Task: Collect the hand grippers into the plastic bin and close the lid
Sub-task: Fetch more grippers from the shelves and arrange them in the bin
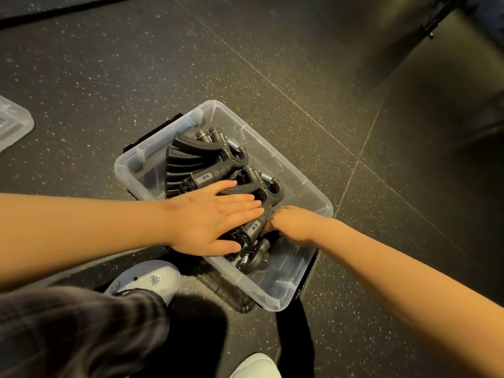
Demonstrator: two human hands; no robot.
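A clear plastic bin [308, 186] stands open on the dark speckled floor. Several black hand grippers [201, 156] with steel springs lie stacked inside it. My left hand [212, 216] lies flat with straight fingers on top of the stack near the bin's front. My right hand [291, 223] reaches down into the bin from the right, its fingers curled round a black hand gripper; the fingertips are hidden among the handles. Another gripper's looped end [257, 256] shows below my hands.
A clear plastic lid [13, 124] lies on the floor at the far left edge. My light shoe [152, 279] stands just in front of the bin, and a second shoe [256, 366] is at the bottom. A dark wall or cabinet rises at the right.
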